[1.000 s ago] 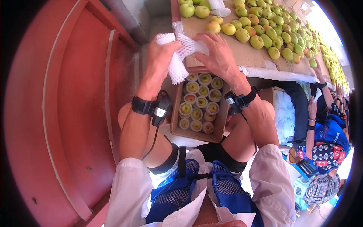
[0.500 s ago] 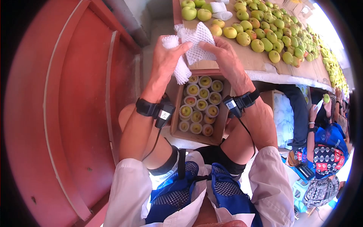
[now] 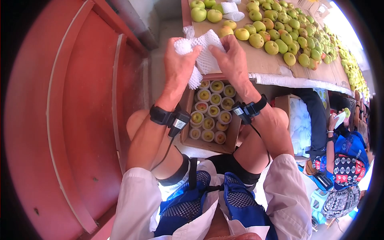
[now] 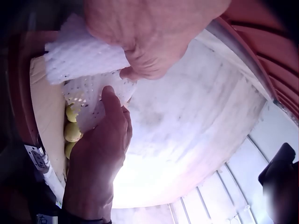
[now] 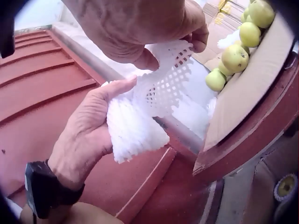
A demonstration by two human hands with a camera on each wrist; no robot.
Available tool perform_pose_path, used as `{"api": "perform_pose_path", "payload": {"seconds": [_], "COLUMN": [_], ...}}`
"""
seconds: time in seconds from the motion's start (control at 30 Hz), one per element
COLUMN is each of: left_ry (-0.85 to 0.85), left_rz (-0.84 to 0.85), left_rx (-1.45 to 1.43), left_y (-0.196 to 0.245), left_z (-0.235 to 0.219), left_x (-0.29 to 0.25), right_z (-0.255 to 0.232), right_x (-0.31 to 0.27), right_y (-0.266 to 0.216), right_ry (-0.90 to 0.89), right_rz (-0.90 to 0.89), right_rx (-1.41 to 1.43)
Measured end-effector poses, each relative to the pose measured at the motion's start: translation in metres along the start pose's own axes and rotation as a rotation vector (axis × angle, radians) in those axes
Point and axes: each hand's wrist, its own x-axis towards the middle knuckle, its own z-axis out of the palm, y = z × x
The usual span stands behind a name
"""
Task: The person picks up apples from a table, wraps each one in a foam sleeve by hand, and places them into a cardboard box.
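My left hand (image 3: 179, 68) holds a thick white foam-net bundle (image 5: 133, 133) against its palm. Its thumb lies at the edge of a single flattened foam fruit net (image 3: 207, 56), spread between both hands. At the opposite edge, the thumb and fingers of my right hand (image 3: 234, 64) pinch that net. The right wrist view shows its open mesh (image 5: 170, 86). Below the hands stands a cardboard box (image 3: 231, 142), where apples (image 3: 208, 124) sit in rows, most wrapped in white foam nets.
A cardboard-covered table (image 3: 256, 66) ahead bears many loose green-yellow apples (image 3: 271, 47) and a few white foam nets (image 3: 234, 16). To the left rises a red panel (image 3: 88, 120). Another box with pale wrapping (image 3: 300, 124) stands at right, near another person (image 3: 348, 152).
The single net was bunched narrow between my hands; it now lies spread flat. My right thumb has come onto its edge, and both hands have shifted and turned slightly.
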Motion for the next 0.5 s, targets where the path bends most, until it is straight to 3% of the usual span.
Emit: {"api": "perform_pose_path", "payload": {"seconds": [0.2,0.4,0.5], "left_ry": [0.068,0.065,-0.043], "left_rz": [-0.026,-0.055,-0.121], "left_rx": [0.078,0.058,-0.088], "left_y": [0.002,-0.010,-0.012], "left_z": [0.008,0.005,-0.003], "left_x": [0.000,0.007,0.012], "right_z": [0.004,0.008,0.010], "right_x": [-0.007,-0.016,-0.017], "right_y": [-0.002,-0.008,-0.007], "right_ry": [0.102,0.037,0.033], "right_rz": [-0.345,-0.389,-0.406], "right_rx": [-0.308,-0.357,-0.374]}}
